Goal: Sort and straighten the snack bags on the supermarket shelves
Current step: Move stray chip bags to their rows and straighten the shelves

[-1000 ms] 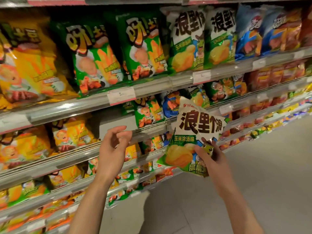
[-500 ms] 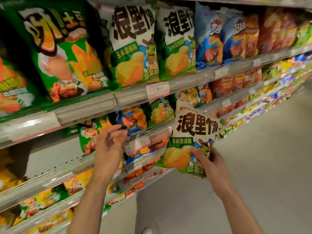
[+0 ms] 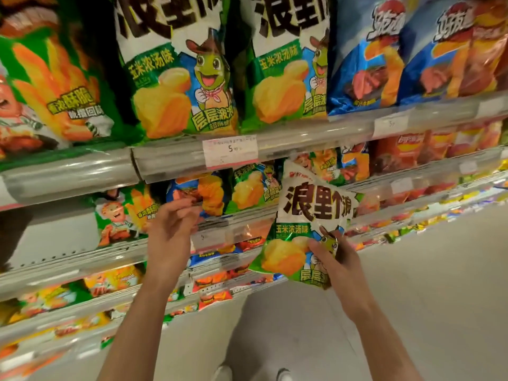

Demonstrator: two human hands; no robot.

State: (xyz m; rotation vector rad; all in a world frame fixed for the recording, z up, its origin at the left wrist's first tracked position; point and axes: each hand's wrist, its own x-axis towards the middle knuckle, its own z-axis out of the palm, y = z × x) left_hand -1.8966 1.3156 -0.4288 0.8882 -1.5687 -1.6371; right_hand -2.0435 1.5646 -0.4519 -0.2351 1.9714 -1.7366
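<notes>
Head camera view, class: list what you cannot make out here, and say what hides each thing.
- Price tag: only "5.90" reads; the smaller print is too small.
- Top-shelf white-and-green bags: upper halves cut off by the frame's top edge.
- Held bag: lower right corner covered by the right hand.
- Left hand: fingers reach the small blue bag; whether they grip it is unclear.
- Far right shelves: blurred.

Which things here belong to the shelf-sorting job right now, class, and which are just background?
In the job:
- right hand, gripping the white-and-green snack bag
- left hand, reaching at the small blue bag on the second shelf
- matching small green bag beside it

Background:
- price tag
- large blue bags on the top shelf
- floor
</notes>
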